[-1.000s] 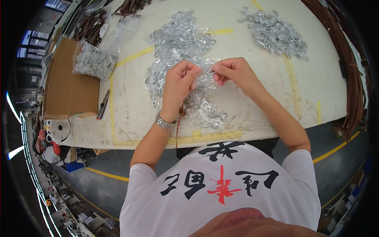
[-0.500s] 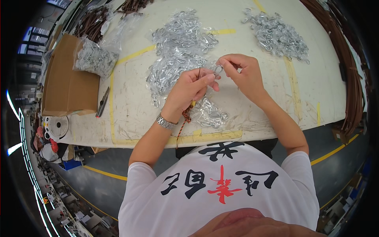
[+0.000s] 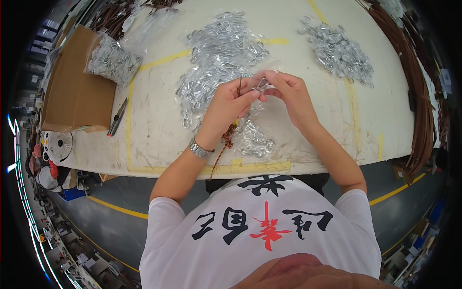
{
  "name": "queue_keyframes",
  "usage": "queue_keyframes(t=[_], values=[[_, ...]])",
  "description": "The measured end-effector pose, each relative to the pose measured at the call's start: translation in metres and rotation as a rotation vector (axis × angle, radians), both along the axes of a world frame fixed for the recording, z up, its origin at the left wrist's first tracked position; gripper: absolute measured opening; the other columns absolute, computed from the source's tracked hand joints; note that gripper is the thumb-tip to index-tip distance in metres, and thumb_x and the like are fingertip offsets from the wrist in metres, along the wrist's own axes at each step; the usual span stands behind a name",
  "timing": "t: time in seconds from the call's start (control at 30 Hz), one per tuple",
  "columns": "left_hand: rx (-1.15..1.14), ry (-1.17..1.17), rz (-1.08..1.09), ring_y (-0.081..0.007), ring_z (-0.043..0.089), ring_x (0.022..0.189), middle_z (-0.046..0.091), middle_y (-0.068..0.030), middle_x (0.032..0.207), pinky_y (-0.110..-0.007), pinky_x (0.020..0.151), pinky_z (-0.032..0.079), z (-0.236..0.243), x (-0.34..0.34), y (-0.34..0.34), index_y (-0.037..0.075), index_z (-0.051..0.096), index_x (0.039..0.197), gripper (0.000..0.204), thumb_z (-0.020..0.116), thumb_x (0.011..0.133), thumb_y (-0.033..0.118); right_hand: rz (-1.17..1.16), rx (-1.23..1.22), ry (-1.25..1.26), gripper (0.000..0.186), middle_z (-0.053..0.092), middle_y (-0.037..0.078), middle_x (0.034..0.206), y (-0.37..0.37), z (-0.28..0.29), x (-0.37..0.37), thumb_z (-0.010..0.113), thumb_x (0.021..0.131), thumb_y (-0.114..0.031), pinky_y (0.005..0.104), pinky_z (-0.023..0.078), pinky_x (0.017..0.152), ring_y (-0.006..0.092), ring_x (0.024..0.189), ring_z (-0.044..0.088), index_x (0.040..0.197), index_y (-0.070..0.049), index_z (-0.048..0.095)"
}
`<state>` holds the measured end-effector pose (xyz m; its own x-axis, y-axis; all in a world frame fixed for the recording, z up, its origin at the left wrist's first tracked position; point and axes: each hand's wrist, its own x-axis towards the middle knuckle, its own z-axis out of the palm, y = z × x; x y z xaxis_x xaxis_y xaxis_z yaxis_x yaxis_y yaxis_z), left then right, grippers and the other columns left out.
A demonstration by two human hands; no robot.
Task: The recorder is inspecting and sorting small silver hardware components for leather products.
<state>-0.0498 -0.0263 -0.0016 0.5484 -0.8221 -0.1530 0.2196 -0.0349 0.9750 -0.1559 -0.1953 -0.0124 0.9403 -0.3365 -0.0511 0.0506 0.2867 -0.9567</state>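
Note:
Above the middle of the table, a silvery metal snap hook (image 3: 263, 84) is gripped between the fingertips of both hands. My left hand (image 3: 232, 100) pinches its lower end with thumb and fingers. From the other side, my right hand (image 3: 292, 94) closes on its upper end, where clear plastic film shows. A thin brown strip stands up by my left fingers; what it belongs to is hidden. Below my left wrist hangs a braided orange-brown cord (image 3: 227, 137). Beside it lies a small group of snap hooks in clear bags (image 3: 257, 139).
A large heap of bagged hooks (image 3: 224, 43) lies just beyond my hands, another pile (image 3: 339, 50) at the far right. At left stand a cardboard box (image 3: 79, 84), a filled plastic bag (image 3: 114, 61), a utility knife (image 3: 117, 117) and a small fan (image 3: 58, 144). Brown straps (image 3: 423, 111) hang along the right edge.
My right hand has come in against my left, and its fingers now close on the hook and film. The whole view has shifted slightly.

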Motion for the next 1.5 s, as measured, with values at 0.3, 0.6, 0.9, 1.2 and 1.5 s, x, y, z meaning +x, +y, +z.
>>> queue_keyframes(t=[0.3,0.6,0.9,1.2,1.5], values=[[0.017,0.035,0.078,-0.0004,0.044,0.055,0.078,-0.0066,0.091,-0.019,0.048,0.034,0.005,-0.001,0.002,-0.002,0.066,0.116,0.017,0.065,0.101,0.007,-0.016,0.236,-0.004,0.034,0.074,0.004,0.106,0.010,0.001,0.001,0.062,0.108,-0.029,0.0303,0.055,0.091,0.0105,0.090,0.066,0.120,0.000,0.075],[0.009,0.045,0.073,0.0000,0.040,0.051,0.073,-0.0024,0.086,-0.018,0.045,0.029,-0.002,-0.003,-0.001,-0.002,0.069,0.117,0.019,0.067,0.103,0.011,-0.059,0.188,0.061,0.030,0.073,0.002,0.105,0.018,-0.012,0.001,0.067,0.105,-0.023,0.0263,0.055,0.088,0.0067,0.092,0.066,0.121,0.001,0.075],[0.006,-0.205,-0.073,0.0022,0.043,0.060,0.066,0.0042,0.082,-0.018,0.051,0.031,0.009,0.031,0.010,0.002,0.072,0.122,0.023,0.066,0.104,0.014,0.252,0.083,0.155,0.030,0.070,0.000,0.084,0.005,0.005,-0.005,0.060,0.109,-0.029,0.0209,0.046,0.059,0.0050,0.066,0.058,0.101,-0.003,0.074],[-0.024,-0.157,-0.016,0.0000,0.050,0.062,0.063,0.0047,0.073,-0.021,0.053,0.036,-0.007,0.014,0.005,0.004,0.067,0.094,0.011,0.074,0.097,0.013,0.318,-0.173,0.245,0.028,0.067,0.000,0.081,0.004,-0.002,-0.005,0.056,0.111,-0.024,0.0232,0.042,0.058,0.0060,0.063,0.052,0.108,-0.002,0.074],[0.073,-0.246,0.183,-0.0013,0.051,0.060,0.061,0.0040,0.072,-0.020,0.052,0.037,-0.012,0.004,0.000,0.005,0.065,0.097,0.004,0.067,0.097,0.008,-0.085,-1.349,-0.065,0.030,0.070,0.012,0.092,0.031,-0.010,-0.012,0.064,0.098,-0.010,0.0431,0.054,0.066,0.0316,0.078,0.069,0.128,-0.006,0.064]])
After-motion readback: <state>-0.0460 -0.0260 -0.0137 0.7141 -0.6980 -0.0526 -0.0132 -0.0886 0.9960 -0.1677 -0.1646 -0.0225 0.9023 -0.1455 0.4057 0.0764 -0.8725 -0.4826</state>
